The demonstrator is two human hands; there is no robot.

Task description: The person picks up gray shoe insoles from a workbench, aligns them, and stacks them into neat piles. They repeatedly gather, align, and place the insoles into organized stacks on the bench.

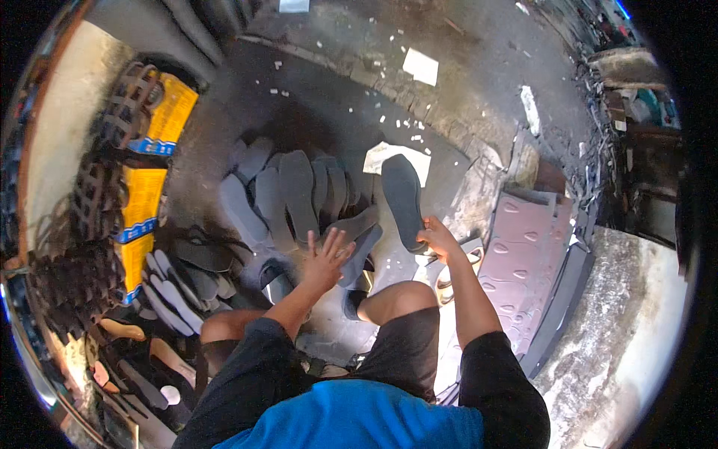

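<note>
Just right of centre in the frame, my right hand pinches the lower end of a dark grey, flat, elongated sole, which overlaps a torn-edged white paper sheet. My left hand is spread wide near a heap of grey soles, left of centre; I cannot tell whether they touch.

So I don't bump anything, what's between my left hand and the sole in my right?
In the head view: grey soles nearest your left hand, then a strip of floor before the held sole.
</note>
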